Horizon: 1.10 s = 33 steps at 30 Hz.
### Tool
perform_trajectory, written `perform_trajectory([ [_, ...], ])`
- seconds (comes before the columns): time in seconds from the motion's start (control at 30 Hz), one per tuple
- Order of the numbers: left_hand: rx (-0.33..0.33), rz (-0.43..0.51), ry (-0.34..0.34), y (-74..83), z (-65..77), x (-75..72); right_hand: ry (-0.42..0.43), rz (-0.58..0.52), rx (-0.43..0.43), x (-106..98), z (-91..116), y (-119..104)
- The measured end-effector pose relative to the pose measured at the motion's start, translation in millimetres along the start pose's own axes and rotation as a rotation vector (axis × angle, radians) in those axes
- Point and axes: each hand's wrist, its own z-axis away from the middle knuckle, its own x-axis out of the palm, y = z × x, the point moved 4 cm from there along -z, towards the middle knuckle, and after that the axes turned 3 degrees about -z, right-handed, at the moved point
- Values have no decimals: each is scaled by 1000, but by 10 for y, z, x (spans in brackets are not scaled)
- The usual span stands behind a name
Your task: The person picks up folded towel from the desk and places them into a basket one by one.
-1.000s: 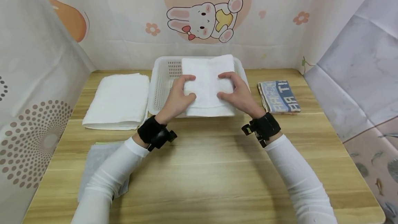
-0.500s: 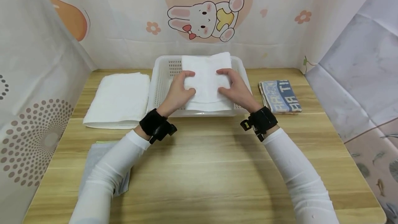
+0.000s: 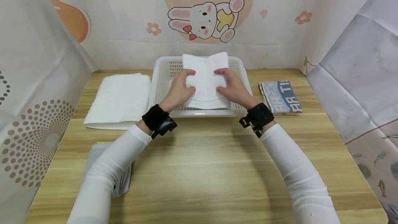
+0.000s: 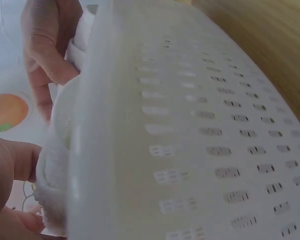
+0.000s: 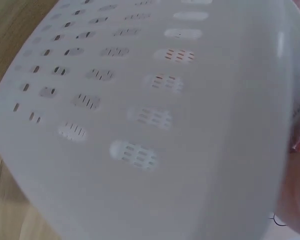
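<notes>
A folded white towel (image 3: 206, 82) lies between my two hands, inside the outline of a white perforated plastic basket (image 3: 186, 113). My left hand (image 3: 180, 87) grips its left side, thumb and fingers on top with the rest hidden beneath. On the opposite side my right hand (image 3: 233, 87) grips it the same way. The towel's middle sags and its far corners stand up. In the left wrist view the towel (image 4: 55, 165) bulges just past the basket rim (image 4: 90, 150), held by fingers. The basket wall (image 5: 200, 125) fills most of the right wrist view.
Left of the basket lies another folded white towel (image 3: 119, 99). Nearer, a grey cloth (image 3: 124, 182) is partly under the left sleeve. A blue patterned folded towel (image 3: 280, 96) lies to the right on the wooden table (image 3: 199, 168). A printed curtain (image 3: 124, 16) stands behind.
Both hands have moved slightly away from me and closer together with the towel. The towel has bent in the middle, and the basket's front rim now shows below it.
</notes>
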Motion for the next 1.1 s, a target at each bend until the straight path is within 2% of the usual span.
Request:
perform_trajectory([
  [0.2, -8, -27, -11, -50, -68, 18, -29, 15, 9, 35, -44, 17],
  [0.53, -83, -52, -75, -157, -100, 85, -140, 72, 78, 148, -81, 43],
  [0.9, -113, -115, -108, -233, -97, 123, -145, 103, 93, 246, -74, 119],
  [1.1, -155, -140, -154, -268, -107, 140, -154, 102, 114, 289, -68, 149],
])
